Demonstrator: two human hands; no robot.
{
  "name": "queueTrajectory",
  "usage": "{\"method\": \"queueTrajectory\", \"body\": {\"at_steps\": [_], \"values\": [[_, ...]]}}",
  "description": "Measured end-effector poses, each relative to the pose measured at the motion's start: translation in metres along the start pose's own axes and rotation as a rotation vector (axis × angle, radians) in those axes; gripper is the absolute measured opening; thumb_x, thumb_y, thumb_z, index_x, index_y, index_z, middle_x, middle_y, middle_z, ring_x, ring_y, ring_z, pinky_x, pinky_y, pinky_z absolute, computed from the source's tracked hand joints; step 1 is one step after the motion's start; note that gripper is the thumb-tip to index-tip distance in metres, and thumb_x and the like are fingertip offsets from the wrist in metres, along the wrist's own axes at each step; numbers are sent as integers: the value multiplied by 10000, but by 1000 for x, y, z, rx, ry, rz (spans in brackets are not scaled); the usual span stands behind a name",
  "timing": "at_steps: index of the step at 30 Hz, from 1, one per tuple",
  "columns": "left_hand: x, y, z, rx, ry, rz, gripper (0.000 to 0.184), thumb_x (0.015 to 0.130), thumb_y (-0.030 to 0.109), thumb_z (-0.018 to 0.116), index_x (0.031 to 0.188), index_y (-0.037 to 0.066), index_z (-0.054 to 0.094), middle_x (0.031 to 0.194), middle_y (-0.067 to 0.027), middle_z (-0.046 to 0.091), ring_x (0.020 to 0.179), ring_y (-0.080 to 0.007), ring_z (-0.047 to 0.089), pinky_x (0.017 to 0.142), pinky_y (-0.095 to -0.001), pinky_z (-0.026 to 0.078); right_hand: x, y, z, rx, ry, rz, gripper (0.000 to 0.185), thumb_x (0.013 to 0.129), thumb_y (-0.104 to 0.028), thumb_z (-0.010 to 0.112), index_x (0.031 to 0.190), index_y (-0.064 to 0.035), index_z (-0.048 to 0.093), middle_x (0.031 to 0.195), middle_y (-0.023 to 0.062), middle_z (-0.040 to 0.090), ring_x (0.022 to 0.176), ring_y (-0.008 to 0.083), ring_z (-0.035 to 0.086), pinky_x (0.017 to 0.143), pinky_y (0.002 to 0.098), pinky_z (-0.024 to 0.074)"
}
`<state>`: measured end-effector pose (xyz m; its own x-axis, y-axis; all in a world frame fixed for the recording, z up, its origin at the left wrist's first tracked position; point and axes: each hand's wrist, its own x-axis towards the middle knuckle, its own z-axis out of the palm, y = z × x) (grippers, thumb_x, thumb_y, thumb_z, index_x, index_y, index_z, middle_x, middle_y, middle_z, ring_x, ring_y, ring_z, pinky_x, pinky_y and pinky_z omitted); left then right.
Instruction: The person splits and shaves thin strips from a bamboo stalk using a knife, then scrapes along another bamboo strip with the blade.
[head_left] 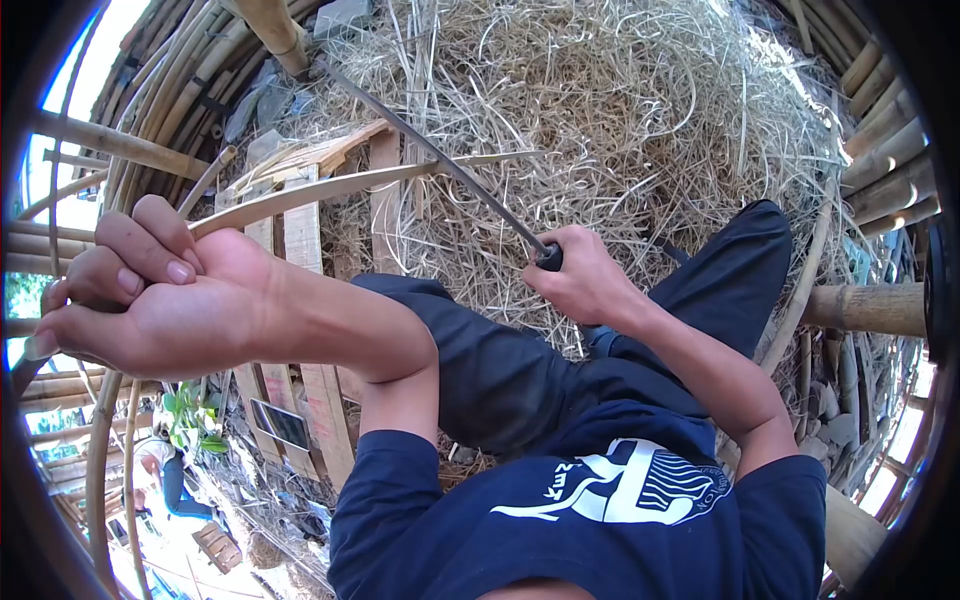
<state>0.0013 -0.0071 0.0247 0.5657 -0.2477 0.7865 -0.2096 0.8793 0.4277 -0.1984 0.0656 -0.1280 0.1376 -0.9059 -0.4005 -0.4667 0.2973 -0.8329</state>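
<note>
- Grip of the left hand (150, 290): fingers curled shut around one end of the bamboo strip (330, 187), palm turned up, well to the wearer's left.
- From that fist the strip reaches across above the wooden slats (300, 235) and out over the straw (610, 110), its far end narrow and apparently unsupported.
- It looks light and thin, probably springy along its length (a sliver like that tends to whip), and liable to split along the grain. Its edges may be sharp, so the broad flat faces near the thicker end seem the best place to hold it.
- Across the strip lies the long blade (380, 113), slanting away; whether the two touch cannot be told.
- Right hand (585, 275): closed on the blade's dark handle (550, 258). The metal should be stiff and heavier than the strip, safe to take only by that handle.
- Beneath and beside these are the wearer's dark trousers (490, 370), with a flat dark rectangular object (281, 425) on the boards to the left.
- Farther out, bamboo poles (865, 308) frame the place, and another person (170, 480) is visible at lower left.
</note>
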Motion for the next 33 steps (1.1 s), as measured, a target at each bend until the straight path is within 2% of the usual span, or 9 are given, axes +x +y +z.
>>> {"method": "queueTrajectory", "body": {"at_steps": [7, 10, 11, 14, 19, 23, 25, 29, 33], "values": [[-3, 3, 3, 8, -49, 7, 373, 1025, 379, 323, 751, 128, 290, 498, 51, 210, 404, -55, 142, 377, -212, 138, -13, -30, 7, -25, 76, -317, 274, 738, -186, 622, 799, 80, 635, 644, 236, 606, 603, 351, 620, 637, 411, 496], [-2, 3, 3, 17, -14, 9, 368, 1026, 373, 315, 755, 125, 290, 499, 51, 204, 406, -56, 136, 377, -213, 139, 4, 1, 16, 176, 12, 90, 285, 741, -191, 630, 808, 86, 639, 662, 251, 617, 639, 353, 647, 634, 415, 501], [-2, 3, 3, 24, 1, 5, 361, 1027, 368, 315, 761, 125, 294, 500, 51, 202, 406, -57, 136, 377, -212, 138, 6, 8, 14, 169, 14, 82, 285, 741, -191, 630, 808, 86, 639, 662, 251, 617, 639, 353, 647, 634, 415, 501], [-1, 2, 4, 28, 3, 10, 352, 1026, 363, 325, 770, 123, 302, 503, 50, 204, 407, -57, 138, 377, -211, 136, 4, -2, 8, -89, 121, -84, 287, 740, -187, 628, 810, 92, 636, 655, 257, 611, 628, 383, 637, 650, 426, 506], [-4, 5, 0, -52, -58, -8, 341, 1022, 355, 348, 780, 117, 319, 506, 48, 212, 405, -56, 145, 376, -212, 134, -13, -31, 13, 13, 128, -298, 241, 734, -174, 623, 761, 66, 629, 657, 266, 592, 615, 393, 621, 638, 418, 504], [-5, 8, -1, 9, 13, -18, 344, 1015, 378, 369, 781, 129, 331, 503, 52, 213, 399, -52, 148, 373, -210, 134, 4, 8, 25, 41, 100, -185, 227, 739, -189, 626, 750, 37, 643, 642, 228, 605, 617, 366, 630, 621, 403, 504], [-6, 8, 1, -4, 52, -28, 351, 1013, 393, 373, 778, 135, 332, 501, 55, 214, 398, -50, 151, 371, -207, 136, 12, 26, 21, -18, 142, 76, 245, 750, -195, 621, 721, 48, 630, 635, 220, 614, 630, 339, 648, 614, 407, 504], [-10, 12, -6, -3, -22, -3, 350, 1023, 377, 330, 765, 140, 335, 508, 65, 227, 404, -45, 150, 370, -205, 135, 2, -4, 9, -12, 94, 5, 262, 755, -190, 616, 728, 70, 618, 629, 235, 612, 605, 332, 653, 615, 427, 508], [-15, 21, 0, -74, -35, -18, 346, 1024, 392, 326, 790, 144, 383, 496, 60, 240, 380, -43, 167, 345, -199, 135, -15, -28, 18, 7, 164, -331, 207, 745, -169, 609, 771, 35, 629, 615, 230, 597, 598, 391, 616, 611, 435, 503]]}}
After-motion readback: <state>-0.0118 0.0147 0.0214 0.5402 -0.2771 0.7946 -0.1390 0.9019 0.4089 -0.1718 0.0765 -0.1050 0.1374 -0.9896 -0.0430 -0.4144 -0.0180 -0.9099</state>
